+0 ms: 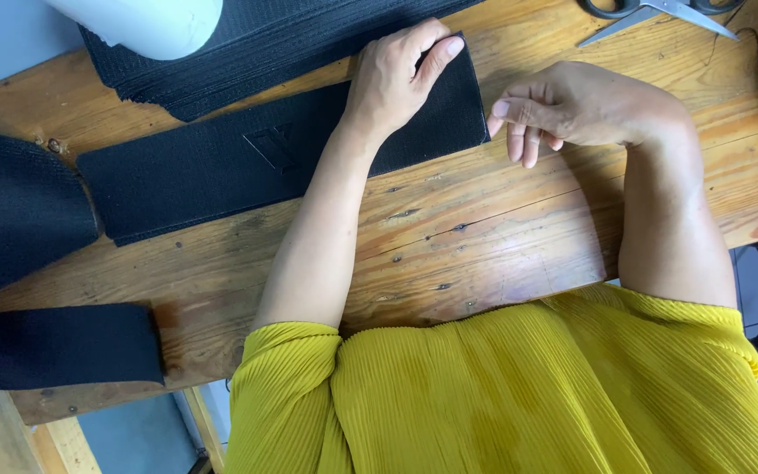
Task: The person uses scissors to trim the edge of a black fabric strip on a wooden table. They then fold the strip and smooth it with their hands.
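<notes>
Under the left hand [394, 77] lies a long black elastic strip [221, 167], stretched flat across the wooden table [484, 228], and the palm presses down on its near end, fingers spread and laid flat, the thumb reaching toward the strip's corner edge. Nothing is pinched here; the hand simply pins the fabric to the wood. Just beside those fingertips, off the strip's end, the right hand [572, 105] hovers over bare wood, fingers loosely curled and pointing toward the strip, holding nothing and not quite touching the fabric. A raised diamond-shaped mark [272, 146] shows on the strip, out past the left wrist. Beyond the left fingers sits a stack of black strips [256, 53], its edge touching or nearly touching the pressed strip, and a pale grey roll [146, 22] rests on top of that stack. Far past the right fingers, at the table's edge, a pair of scissors [660, 10] lies, well apart from either hand. More black fabric pieces [15, 206] sit away toward the strip's other end, and another black band [59, 345] lies at the table's near edge. Yellow ribbed sleeves [502, 386] fill the foreground.
</notes>
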